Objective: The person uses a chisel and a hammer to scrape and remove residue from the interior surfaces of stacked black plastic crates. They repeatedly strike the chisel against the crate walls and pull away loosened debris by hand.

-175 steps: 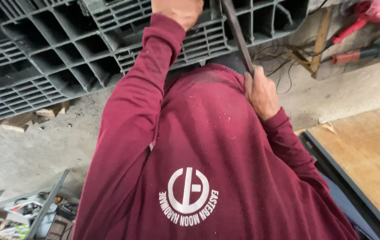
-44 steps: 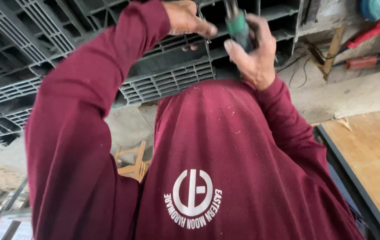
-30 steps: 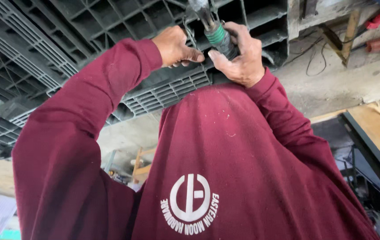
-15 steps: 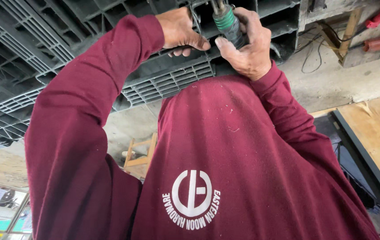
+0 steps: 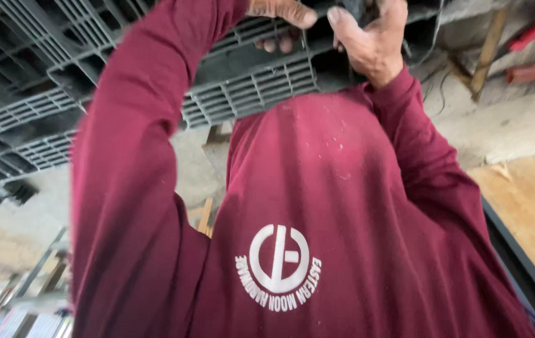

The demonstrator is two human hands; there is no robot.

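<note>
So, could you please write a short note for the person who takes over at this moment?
Left hand: raised, fingers curled against the dark plastic pallet; grip unclear.
Right hand: raised, closed around a dark tool, mostly cut off by the frame edge.
Both hands are close together, above the maroon sweatshirt.
Done: nothing finished is visible.
Left: cannot be judged from this view.
</note>
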